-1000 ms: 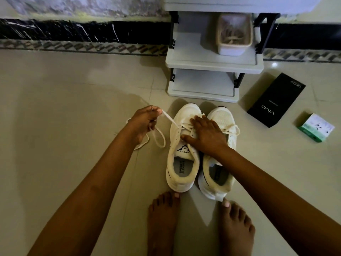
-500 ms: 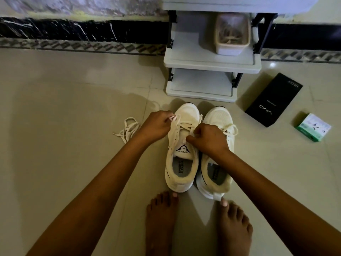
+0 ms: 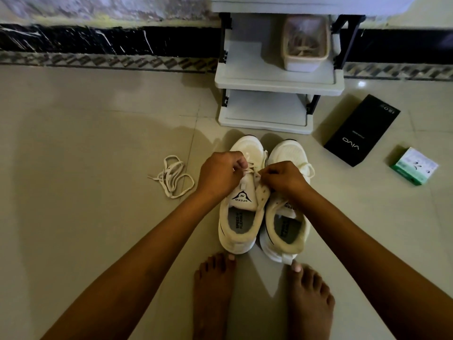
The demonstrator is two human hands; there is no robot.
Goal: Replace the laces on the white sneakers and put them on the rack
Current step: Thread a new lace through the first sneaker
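Both hands down over the left sneaker (image 3: 239, 217), which sits beside the right sneaker (image 3: 285, 224) on the floor (image 3: 85, 119) just in front of the rack (image 3: 277, 87), bare toes at both heels. Left hand (image 3: 219, 175) with grip curled tight, pinching the last bit of lace (image 3: 249, 170) near the toe; right hand (image 3: 284, 179) likewise closed, fingers pinched on the eyelet flap of that same shoe. Loose lace (image 3: 172, 176) heaped on the floor to the left, apart from the shoes; basket (image 3: 305, 42) up on the rack shelf, black box (image 3: 362, 130) and small green box (image 3: 414, 165) off to the right.
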